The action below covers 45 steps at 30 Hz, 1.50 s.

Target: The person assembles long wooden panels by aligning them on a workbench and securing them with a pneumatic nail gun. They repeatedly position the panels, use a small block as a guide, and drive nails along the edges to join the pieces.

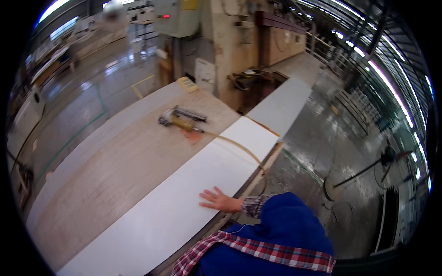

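One hand (218, 200) lay flat, fingers spread wide and gripping nothing, on the white panel (184, 198); which hand it was could not be told for certain, though its plaid cuff and blue sleeve (285, 221) came in from the panel's right edge, near its lower end. No second hand showed. The white panel rested lengthwise along the right side of the table (106, 184), a long wooden surface with bare pale grain showing to the panel's left. Beyond the panel's far end, on that bare wood, sat a nail gun (180, 119) with a yellow body, well apart from the hand. A thin yellowish hose (237, 146) ran from it across the panel's far corner and over its right edge. Right of the panel, below the table, the glossy floor (317, 152) reflected the ceiling lights.
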Available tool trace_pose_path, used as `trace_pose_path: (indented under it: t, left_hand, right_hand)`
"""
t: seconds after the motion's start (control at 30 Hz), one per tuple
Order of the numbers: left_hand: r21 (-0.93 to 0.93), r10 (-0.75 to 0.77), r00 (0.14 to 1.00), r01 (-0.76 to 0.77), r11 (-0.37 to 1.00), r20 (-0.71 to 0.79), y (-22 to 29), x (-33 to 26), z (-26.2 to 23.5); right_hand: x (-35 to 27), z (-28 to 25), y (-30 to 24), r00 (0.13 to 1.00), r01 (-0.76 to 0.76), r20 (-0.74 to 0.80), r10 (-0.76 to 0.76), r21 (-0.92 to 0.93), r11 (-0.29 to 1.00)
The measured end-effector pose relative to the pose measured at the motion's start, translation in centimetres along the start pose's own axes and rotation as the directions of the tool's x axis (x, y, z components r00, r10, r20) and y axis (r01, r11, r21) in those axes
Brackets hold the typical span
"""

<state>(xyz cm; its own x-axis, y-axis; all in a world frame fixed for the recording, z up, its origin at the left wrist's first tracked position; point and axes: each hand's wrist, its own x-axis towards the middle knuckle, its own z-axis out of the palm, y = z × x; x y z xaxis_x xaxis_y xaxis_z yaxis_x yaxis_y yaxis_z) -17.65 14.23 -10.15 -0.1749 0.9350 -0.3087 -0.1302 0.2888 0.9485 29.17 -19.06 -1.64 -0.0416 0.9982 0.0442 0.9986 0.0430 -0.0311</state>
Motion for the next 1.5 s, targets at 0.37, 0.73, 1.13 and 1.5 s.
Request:
trace_pose_path:
  t: [0.37,0.73,1.13,1.5]
  left_hand:
    - [0.605,0.603,0.762,-0.601,0.522,0.237,3.9,-2.1,17.8]
    - [0.547,0.244,0.545,-0.834,0.066,0.802,-1.1,-4.4,36.1]
    - [0.594,0.339,0.584,-0.8,0.088,0.737,0.8,-7.9,34.2]
    - [0.341,0.262,0.41,-0.9,0.272,0.874,-2.8,-17.3,57.9]
  right_hand:
    - [6.2,-7.4,2.7,0.988,-0.098,0.154,0.018,0.533,0.84]
    - [-11.7,-0.3,34.4,0.044,-0.993,-0.121,0.992,0.102,0.057]
    - [-11.6,1.8,31.4,0.156,-0.977,-0.212,0.965,0.113,0.183]
    - [19.6,-1.4,33.2,0.74,-0.297,-0.437,0.51,0.469,0.832]
